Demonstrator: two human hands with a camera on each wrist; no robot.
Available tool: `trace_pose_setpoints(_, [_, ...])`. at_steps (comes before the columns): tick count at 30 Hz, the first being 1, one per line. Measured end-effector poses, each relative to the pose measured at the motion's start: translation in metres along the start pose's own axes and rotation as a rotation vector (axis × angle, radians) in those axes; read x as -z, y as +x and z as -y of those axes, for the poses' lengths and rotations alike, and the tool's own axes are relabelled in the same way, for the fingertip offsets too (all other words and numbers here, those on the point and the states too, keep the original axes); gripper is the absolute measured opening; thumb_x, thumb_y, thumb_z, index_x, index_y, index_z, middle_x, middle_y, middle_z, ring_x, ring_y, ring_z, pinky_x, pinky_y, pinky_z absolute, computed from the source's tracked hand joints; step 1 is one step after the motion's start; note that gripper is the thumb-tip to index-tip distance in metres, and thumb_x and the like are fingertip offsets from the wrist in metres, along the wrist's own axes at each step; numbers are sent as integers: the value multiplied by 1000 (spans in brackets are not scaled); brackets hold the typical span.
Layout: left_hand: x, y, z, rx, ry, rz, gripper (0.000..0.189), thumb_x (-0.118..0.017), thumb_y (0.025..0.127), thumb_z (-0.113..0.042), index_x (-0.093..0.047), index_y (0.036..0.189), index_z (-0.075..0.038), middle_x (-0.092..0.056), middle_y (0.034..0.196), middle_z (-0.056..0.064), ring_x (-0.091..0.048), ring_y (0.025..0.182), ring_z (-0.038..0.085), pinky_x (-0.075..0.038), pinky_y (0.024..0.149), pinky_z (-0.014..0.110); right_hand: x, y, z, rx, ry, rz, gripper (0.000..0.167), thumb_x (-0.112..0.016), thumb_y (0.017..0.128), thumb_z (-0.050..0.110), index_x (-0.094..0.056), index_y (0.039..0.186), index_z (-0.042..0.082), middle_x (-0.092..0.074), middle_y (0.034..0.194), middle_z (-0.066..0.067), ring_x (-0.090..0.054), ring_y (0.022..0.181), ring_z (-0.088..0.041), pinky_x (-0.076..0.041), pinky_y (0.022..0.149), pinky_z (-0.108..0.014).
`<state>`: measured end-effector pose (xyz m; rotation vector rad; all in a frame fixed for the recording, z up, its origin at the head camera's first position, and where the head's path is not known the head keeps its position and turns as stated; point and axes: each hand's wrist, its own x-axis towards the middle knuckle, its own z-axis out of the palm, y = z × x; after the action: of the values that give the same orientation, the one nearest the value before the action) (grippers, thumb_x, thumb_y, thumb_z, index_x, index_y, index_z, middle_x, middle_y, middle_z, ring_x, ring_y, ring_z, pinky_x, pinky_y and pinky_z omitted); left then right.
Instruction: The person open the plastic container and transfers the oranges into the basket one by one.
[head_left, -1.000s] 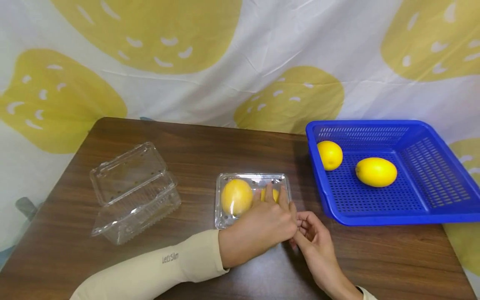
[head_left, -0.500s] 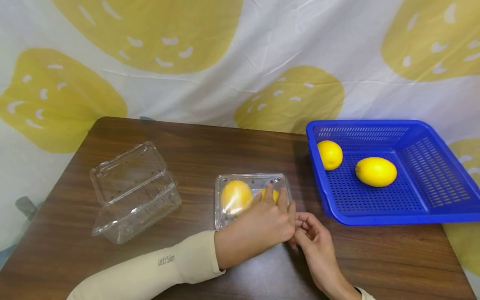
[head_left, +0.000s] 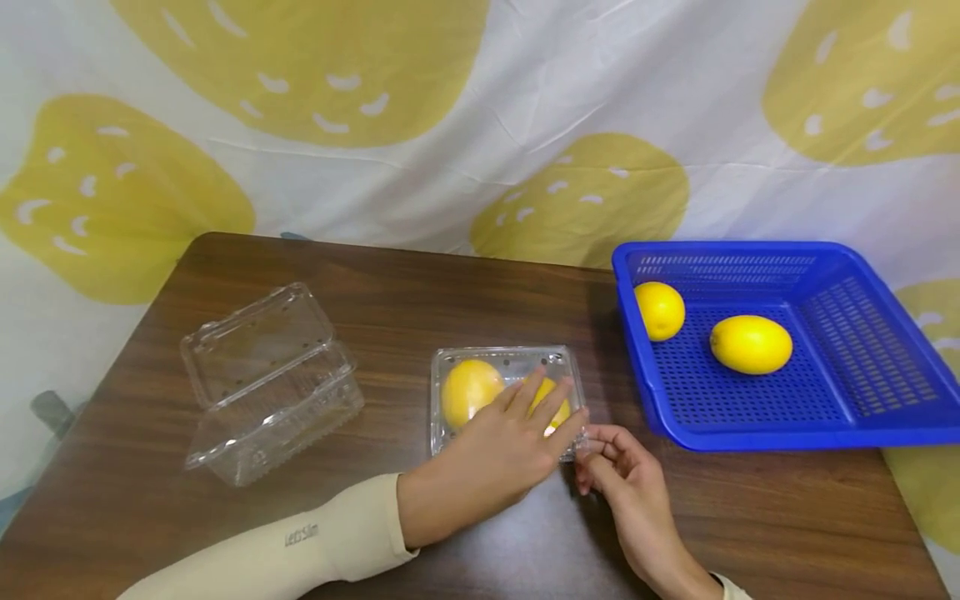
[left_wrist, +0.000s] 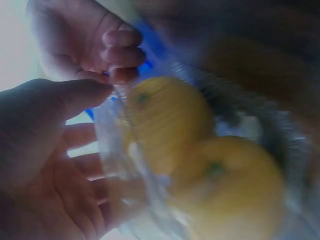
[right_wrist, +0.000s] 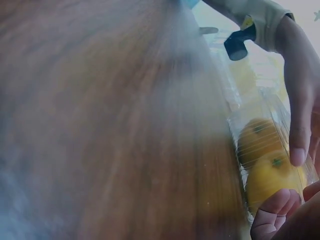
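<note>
A clear plastic clamshell container [head_left: 506,357] lies lid-down in the middle of the table. Through its plastic show a round orange-yellow fruit [head_left: 471,392] on the left and a second fruit [right_wrist: 272,175] on the right, each with a small green stem mark in the wrist views. My left hand [head_left: 495,454] lies across the lid from the front, fingers straight and spread over the right-hand fruit. At the front right corner, my right hand [head_left: 637,483] pinches the container's edge between thumb and curled fingers. Its fingertips are partly hidden in the head view.
An open clear clamshell [head_left: 258,358] rests on the left of the brown wooden table [head_left: 375,292]. To the right stands a blue plastic basket [head_left: 750,439] holding an oval yellow fruit [head_left: 750,344] and a rounder one [head_left: 660,311]. A patterned cloth [head_left: 420,183] hangs behind.
My left hand has shifted left and away from the right hand, its fingers spreading over the lid, baring the front right corner. The right hand stays at that corner.
</note>
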<state>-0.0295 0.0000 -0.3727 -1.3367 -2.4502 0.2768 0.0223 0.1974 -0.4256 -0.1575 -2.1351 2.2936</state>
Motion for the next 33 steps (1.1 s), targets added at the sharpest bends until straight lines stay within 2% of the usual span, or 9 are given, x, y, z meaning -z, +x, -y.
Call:
trace_pose_setpoints(6, [-6,-15,7,-20,-73,11,56,-66,109,-22,-54,163,-16,-49,168,19,-48,155,41,-49,123,50,-1,0,0,-11,-20,-15,17,-59,100,-13,-60,117,-10,-71,91,-6,-62,68,-14,-57,59,-25])
trace_pose_setpoints(11, [-9,-22,11,-8,-97,-12,55,-65,109,-27,-54,162,-17,-51,167,18,-49,154,40,-48,124,54,-1,0,-1,-18,-18,-13,16,-60,101,-12,-60,118,-10,-71,92,-7,-62,70,-14,-57,60,-25])
trace_pose_setpoints(18, [-14,-31,15,-3,-128,-80,53,-66,107,-33,-59,157,-15,-56,162,18,-51,153,41,-48,123,55,-1,-1,0,-19,-17,-16,16,-60,101,-12,-60,118,-10,-71,92,-7,-62,70,-14,-57,60,-25])
trace_pose_setpoints(25, [-14,-39,20,0,-144,-79,55,-67,108,-40,-60,156,-14,-56,161,19,-48,154,41,-46,126,54,0,-1,-1,-9,-17,-12,16,-60,102,-12,-60,118,-11,-71,92,-7,-62,69,-14,-57,60,-25])
trace_pose_setpoints(33, [-16,-50,27,-8,-168,-92,55,-65,109,-40,-60,155,-11,-55,163,21,-48,155,43,-44,128,51,0,0,-1,-15,-20,-14,16,-61,102,-11,-60,118,-11,-70,91,-7,-61,68,-15,-57,60,-25])
